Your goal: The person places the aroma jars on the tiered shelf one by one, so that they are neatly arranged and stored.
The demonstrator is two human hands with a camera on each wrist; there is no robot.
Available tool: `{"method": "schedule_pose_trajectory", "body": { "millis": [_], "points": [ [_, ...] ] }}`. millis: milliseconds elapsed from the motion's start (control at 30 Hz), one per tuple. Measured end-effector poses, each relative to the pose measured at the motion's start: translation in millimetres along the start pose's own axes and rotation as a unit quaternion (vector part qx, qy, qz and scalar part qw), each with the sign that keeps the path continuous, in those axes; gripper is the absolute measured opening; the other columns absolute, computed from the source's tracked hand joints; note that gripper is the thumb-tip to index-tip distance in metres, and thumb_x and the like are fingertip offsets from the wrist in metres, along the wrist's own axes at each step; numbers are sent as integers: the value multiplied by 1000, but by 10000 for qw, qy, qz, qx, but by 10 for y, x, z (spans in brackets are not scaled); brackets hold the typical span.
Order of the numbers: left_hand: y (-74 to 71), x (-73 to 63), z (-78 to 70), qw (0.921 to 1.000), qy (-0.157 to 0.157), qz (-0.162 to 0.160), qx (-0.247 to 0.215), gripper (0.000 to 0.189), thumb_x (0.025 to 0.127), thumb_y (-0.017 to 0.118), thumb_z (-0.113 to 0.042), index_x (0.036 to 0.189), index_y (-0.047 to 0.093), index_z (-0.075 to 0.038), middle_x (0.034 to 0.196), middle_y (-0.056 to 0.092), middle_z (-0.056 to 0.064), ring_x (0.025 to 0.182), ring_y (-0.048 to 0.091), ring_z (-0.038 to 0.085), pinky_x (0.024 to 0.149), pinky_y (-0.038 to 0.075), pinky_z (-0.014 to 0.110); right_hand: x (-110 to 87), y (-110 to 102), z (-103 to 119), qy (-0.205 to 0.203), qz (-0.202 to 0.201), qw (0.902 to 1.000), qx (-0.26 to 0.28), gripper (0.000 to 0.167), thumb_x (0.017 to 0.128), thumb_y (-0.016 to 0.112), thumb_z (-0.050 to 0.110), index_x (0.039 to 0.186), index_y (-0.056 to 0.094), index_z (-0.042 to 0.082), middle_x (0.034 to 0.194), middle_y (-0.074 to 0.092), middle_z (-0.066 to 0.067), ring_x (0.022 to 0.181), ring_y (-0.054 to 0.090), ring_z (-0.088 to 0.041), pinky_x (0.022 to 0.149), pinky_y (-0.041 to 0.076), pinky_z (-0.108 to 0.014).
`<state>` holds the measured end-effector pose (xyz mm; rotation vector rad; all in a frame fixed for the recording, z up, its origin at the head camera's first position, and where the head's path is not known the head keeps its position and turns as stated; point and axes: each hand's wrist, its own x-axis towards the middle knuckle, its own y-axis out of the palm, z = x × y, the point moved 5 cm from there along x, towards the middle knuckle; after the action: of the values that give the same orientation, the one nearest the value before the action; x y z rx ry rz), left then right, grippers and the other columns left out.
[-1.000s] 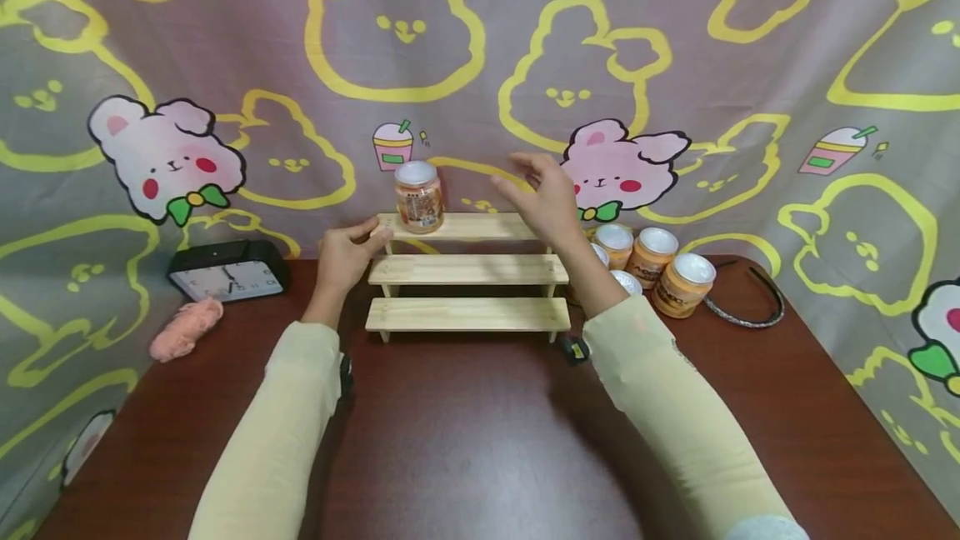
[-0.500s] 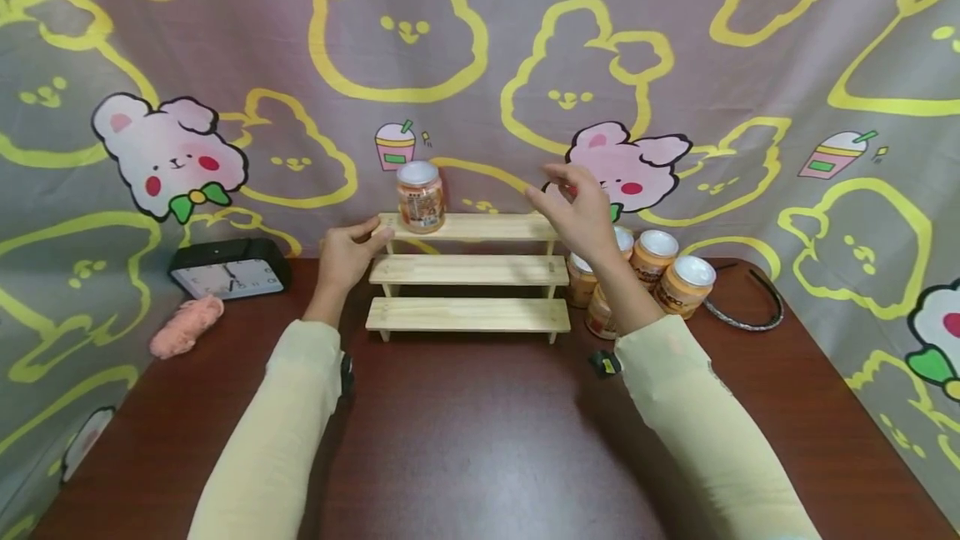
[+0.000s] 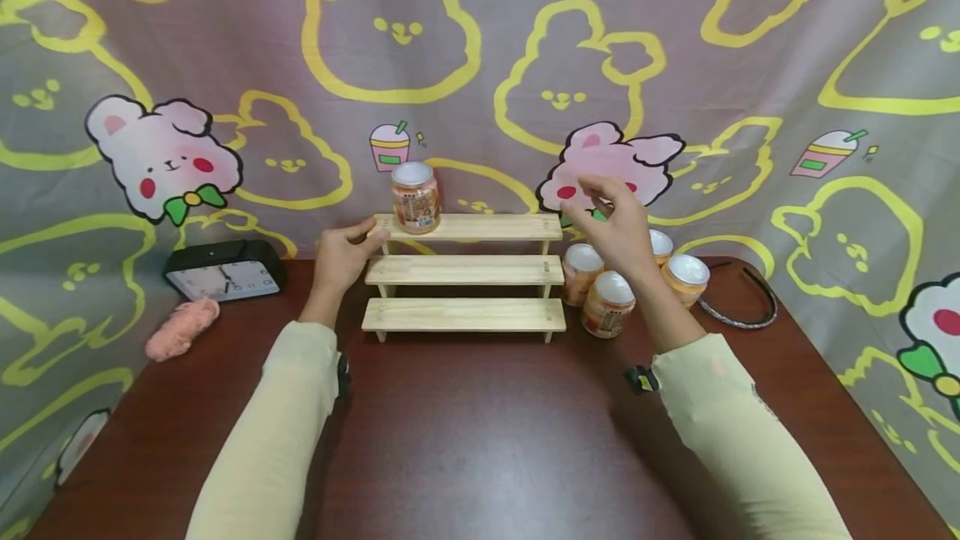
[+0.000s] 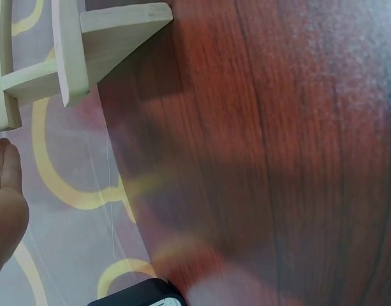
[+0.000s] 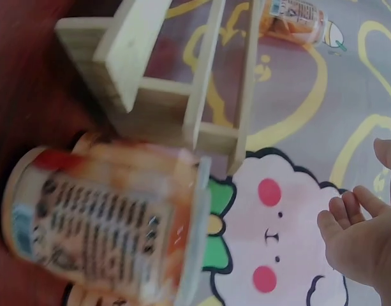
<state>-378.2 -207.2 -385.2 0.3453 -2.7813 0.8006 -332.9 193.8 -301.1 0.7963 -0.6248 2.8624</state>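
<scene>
A three-tier wooden display rack stands on the table, one labelled jar with a silvery lid upright near the left end of its top tier. My left hand pinches the left end of that top plank, thumb in front; in the left wrist view the fingertips of the left hand sit right at the plank's end. To the right of the rack, my right hand hangs over a group of similar jars, fingers apart and relaxed, holding nothing. A jar looms large in the right wrist view, below the hand.
A black clock and a pink fuzzy bundle lie at the table's left. A dark headband rests beyond the jars at the right. A patterned curtain hangs close behind the rack.
My right hand has moved right, away from above the rack's top tier to over the jars, uncovering the nearer ones. My left hand and the jar on the rack stay put.
</scene>
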Motion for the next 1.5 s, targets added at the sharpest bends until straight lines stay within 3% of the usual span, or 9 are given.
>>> {"method": "schedule_pose_trajectory", "body": {
  "millis": [400, 633, 1000, 1500],
  "points": [
    [-36, -21, -20, 10000, -76, -3, -34, 51, 91, 78, -40, 131, 68, -10, 132, 64, 13, 132, 53, 31, 108, 44, 47, -143, -149, -203, 145, 153, 9997, -105, 53, 92, 77, 12, 136, 57, -10, 134, 55, -24, 130, 52, -38, 113, 40, -45],
    [28, 3, -43, 9998, 117, 63, -113, 51, 91, 78, -40, 130, 69, -8, 131, 66, 12, 128, 57, 29, 104, 48, 45, -298, -287, -375, 435, 260, 9974, -514, 49, 94, 75, 17, 134, 60, -6, 133, 56, -23, 132, 52, -37, 113, 40, -47],
    [10, 9, -8, 9999, 37, 31, -140, 51, 90, 79, -40, 130, 69, -9, 131, 66, 10, 131, 55, 28, 107, 46, 43, -469, -404, -608, 362, 385, 9939, -972, 49, 92, 77, 19, 130, 62, -9, 129, 58, -24, 122, 55, -37, 101, 47, -57],
    [17, 2, 10, 10000, 6, 37, -91, 51, 90, 79, -41, 130, 69, -11, 131, 65, 10, 134, 52, 28, 109, 44, 44, -728, -451, -809, 730, 951, 9895, -802, 56, 94, 76, 20, 136, 55, -11, 130, 56, -31, 122, 57, -47, 103, 46, -56]
  ]
}}
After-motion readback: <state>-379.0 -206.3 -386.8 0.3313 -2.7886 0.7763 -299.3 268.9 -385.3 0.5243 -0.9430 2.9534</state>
